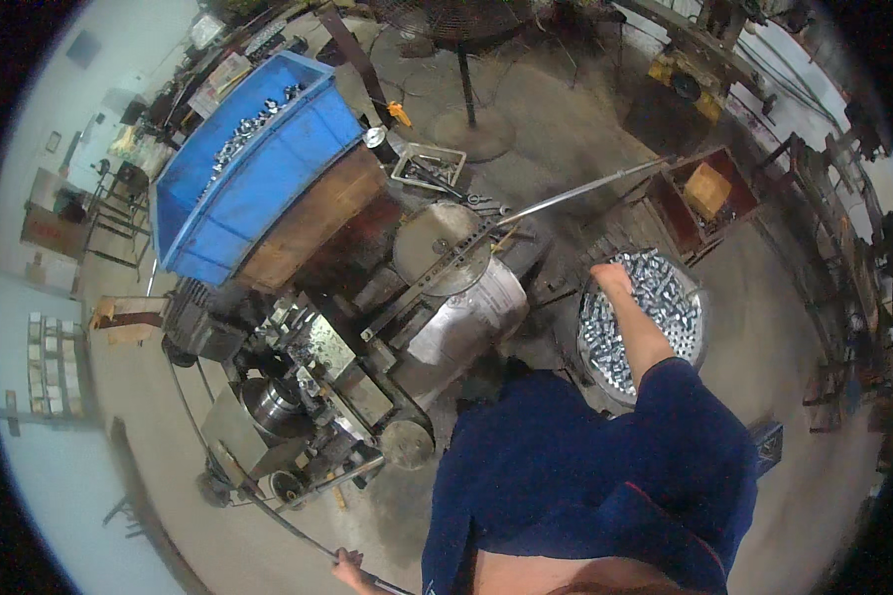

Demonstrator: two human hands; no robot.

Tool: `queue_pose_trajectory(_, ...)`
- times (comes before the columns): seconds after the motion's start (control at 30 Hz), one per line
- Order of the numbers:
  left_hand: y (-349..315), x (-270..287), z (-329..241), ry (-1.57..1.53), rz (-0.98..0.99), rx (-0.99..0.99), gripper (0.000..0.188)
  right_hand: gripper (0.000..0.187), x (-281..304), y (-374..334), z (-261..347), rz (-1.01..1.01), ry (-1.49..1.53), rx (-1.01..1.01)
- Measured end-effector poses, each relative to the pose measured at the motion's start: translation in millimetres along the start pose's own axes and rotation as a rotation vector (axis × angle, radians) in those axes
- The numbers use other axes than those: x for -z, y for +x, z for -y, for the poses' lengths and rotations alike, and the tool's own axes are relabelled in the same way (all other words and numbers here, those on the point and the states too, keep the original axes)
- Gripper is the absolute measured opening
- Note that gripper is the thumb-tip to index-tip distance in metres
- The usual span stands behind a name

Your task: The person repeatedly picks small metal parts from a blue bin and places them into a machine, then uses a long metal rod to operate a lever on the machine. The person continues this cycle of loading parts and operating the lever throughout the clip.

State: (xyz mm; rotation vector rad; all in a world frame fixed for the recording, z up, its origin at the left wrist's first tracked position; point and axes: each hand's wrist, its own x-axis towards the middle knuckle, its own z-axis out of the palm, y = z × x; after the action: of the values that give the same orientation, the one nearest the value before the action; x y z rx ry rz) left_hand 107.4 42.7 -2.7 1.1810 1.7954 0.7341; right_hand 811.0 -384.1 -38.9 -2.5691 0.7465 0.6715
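Note:
At the lower edge my left hand (347, 567) is closed round a long thin metal lever (298, 531), which runs up to the machine (318, 397) on the left. My right hand (613, 280) is over the far left part of a round metal basin (701, 342). Many small shiny metal cylinders (665, 312) fill this basin. The right fingers look curled in among the parts; what they hold, if anything, is hidden.
A big blue bin (268, 183) with metal parts stands far left on a brown box (313, 223). In the middle are a pale drum (466, 327) and a long metal bar (585, 186). A brown crate (680, 208) lies beyond the basin. A fan stand (469, 89) is behind.

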Motion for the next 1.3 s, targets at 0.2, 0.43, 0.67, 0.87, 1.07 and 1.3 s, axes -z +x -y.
queue_pose_trajectory(0.2,-4.1,-6.2,-6.7,0.048,0.005,0.022,0.018,0.044,-25.7,7.1,-12.0,-0.187,0.062,0.102)
queue_pose_trajectory(0.43,-61.5,-16.2,-68.9,0.029,0.087,0.163,0.030,0.025,-0.4,-39.0,-9.1,0.030,0.574,0.627)
queue_pose_trajectory(0.67,-15.6,9.8,-12.2,-0.154,0.158,0.097,0.021,0.023,90.9,-136.1,75.5,0.215,1.039,1.204)
queue_pose_trajectory(0.87,-15.8,-5.0,-14.2,-0.141,0.180,-0.007,0.017,0.028,75.9,-175.0,137.0,0.316,0.822,1.502)
queue_pose_trajectory(1.07,-16.5,-4.6,-15.6,-0.049,0.074,0.005,0.029,0.024,-36.7,-277.0,190.1,0.577,0.258,1.792)
queue_pose_trajectory(1.3,-59.3,-0.3,-24.5,0.573,-0.161,-0.123,0.042,0.029,-122.0,-425.8,247.6,0.444,-0.062,2.443)
